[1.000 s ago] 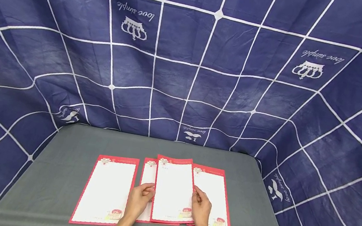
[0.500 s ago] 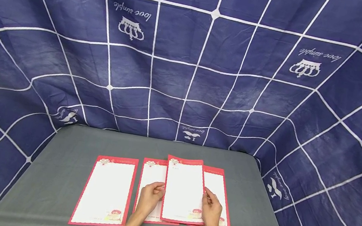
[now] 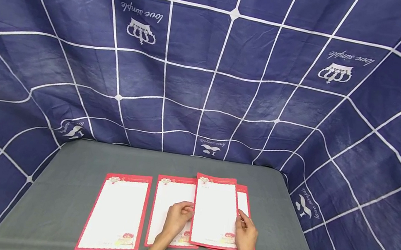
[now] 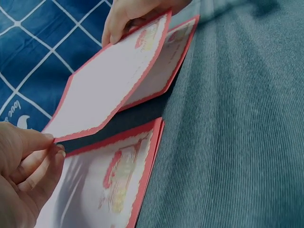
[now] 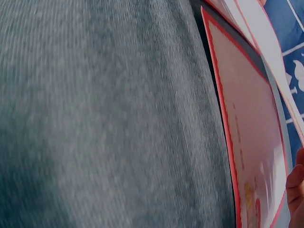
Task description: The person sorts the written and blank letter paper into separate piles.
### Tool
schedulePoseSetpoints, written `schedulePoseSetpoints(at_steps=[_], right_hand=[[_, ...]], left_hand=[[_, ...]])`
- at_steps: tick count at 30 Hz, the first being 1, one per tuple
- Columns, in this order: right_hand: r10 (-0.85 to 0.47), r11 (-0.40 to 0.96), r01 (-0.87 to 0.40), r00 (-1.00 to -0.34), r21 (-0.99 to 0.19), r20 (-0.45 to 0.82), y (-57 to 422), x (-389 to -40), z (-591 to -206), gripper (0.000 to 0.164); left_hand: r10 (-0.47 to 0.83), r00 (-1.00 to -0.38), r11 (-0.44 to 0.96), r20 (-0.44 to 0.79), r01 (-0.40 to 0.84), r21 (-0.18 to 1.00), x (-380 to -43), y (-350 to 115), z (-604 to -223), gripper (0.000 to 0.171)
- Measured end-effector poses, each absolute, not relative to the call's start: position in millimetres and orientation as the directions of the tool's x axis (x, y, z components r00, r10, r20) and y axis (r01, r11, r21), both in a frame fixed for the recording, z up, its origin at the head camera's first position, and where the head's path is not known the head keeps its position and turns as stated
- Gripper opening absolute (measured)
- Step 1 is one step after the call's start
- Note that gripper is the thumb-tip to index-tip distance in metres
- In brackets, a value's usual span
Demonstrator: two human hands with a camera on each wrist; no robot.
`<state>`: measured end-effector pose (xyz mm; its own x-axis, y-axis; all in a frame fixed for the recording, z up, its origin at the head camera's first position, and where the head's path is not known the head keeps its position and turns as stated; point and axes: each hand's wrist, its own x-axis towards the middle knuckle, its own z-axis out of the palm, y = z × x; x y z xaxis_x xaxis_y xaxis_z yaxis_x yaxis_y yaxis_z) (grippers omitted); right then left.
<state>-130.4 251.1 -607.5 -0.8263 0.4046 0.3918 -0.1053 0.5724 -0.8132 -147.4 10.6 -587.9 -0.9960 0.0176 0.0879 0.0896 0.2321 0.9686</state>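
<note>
A white sheet of stationery paper (image 3: 213, 214) with a red border and a small printed picture at its lower right corner is held above the table by both hands. My left hand (image 3: 175, 221) pinches its left edge; my right hand (image 3: 246, 235) pinches the right edge. In the left wrist view the held sheet (image 4: 104, 85) bows slightly, raised over two matching sheets. Beneath its left side lies the middle sheet (image 3: 170, 198), partly hidden by my left hand. The right-hand sheet (image 3: 243, 201) is mostly covered by the held one.
Another matching red-bordered sheet (image 3: 118, 211) lies flat at the left. The sheets lie on a grey cloth-covered table (image 3: 74, 176). A blue curtain (image 3: 186, 85) with white grid lines hangs behind and along both sides.
Both hands have carried the held sheet to the right, off most of the middle sheet and over the right-hand one. The left sheet stays lying on the table.
</note>
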Motion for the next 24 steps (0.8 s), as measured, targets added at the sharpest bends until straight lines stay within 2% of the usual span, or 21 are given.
schedulePoseSetpoints(at_steps=[10, 17, 24], right_hand=[[0.428, 0.621, -0.007, -0.835, -0.784, 0.347, 269.4, -125.3, -606.7, 0.023], [0.42, 0.654, -0.023, -0.82, -0.756, 0.388, 278.8, -126.2, -611.0, 0.022], [0.363, 0.717, -0.074, -0.81, -0.694, 0.461, 282.3, -127.0, -613.7, 0.022]], left_hand=[[0.072, -0.99, 0.211, 0.12, 0.132, 0.969, -151.2, 31.7, -587.6, 0.021], [0.082, -0.989, 0.206, 0.123, 0.138, 0.969, -152.9, 39.0, -591.0, 0.022], [0.085, -0.988, 0.258, 0.128, 0.146, 0.955, -155.1, 43.5, -593.3, 0.02]])
